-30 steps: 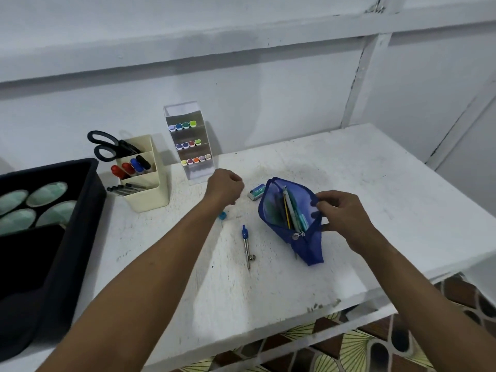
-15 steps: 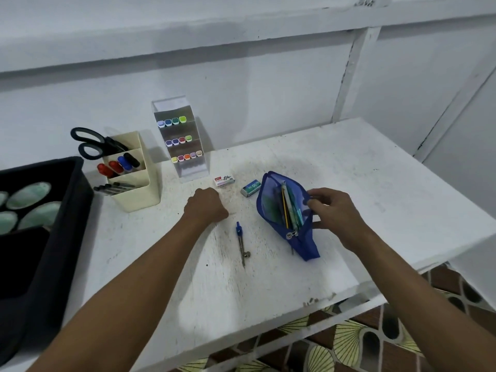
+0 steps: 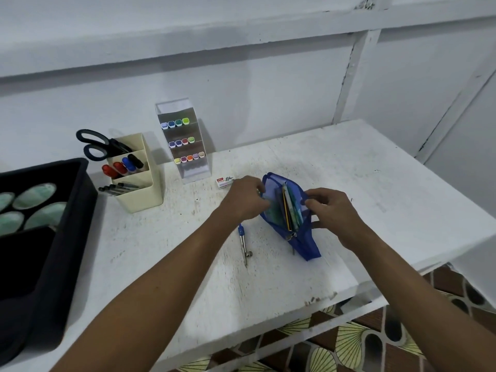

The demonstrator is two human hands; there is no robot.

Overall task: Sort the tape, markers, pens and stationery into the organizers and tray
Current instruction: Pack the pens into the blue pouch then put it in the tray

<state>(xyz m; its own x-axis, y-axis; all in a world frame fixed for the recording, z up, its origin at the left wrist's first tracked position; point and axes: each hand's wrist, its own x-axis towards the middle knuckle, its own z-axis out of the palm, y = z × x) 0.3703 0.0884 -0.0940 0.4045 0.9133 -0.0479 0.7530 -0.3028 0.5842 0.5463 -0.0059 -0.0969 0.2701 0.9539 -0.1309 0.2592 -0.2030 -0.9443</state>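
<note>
A blue mesh pencil pouch (image 3: 303, 241) lies open on the white table (image 3: 349, 183), with pencils and pens (image 3: 288, 208) showing inside. My right hand (image 3: 332, 213) pinches the pouch's right rim. My left hand (image 3: 248, 197) holds the left rim, fingers curled at the opening. A blue-topped metal compass (image 3: 244, 244) lies just left of the pouch. A small white staple box (image 3: 223, 181) sits behind my left hand. The eraser seen earlier is hidden behind my left hand.
A cream pen organizer (image 3: 135, 181) with black scissors (image 3: 98, 146), markers and pens stands at the back left. A clear tiered stand (image 3: 185, 143) holds coloured markers. A black tray (image 3: 40, 237) with tape rolls (image 3: 32, 202) fills the left edge. Table's front edge is near.
My left hand moved right from the bare table beside the compass to the pouch's left rim. My right hand kept its hold on the right rim.
</note>
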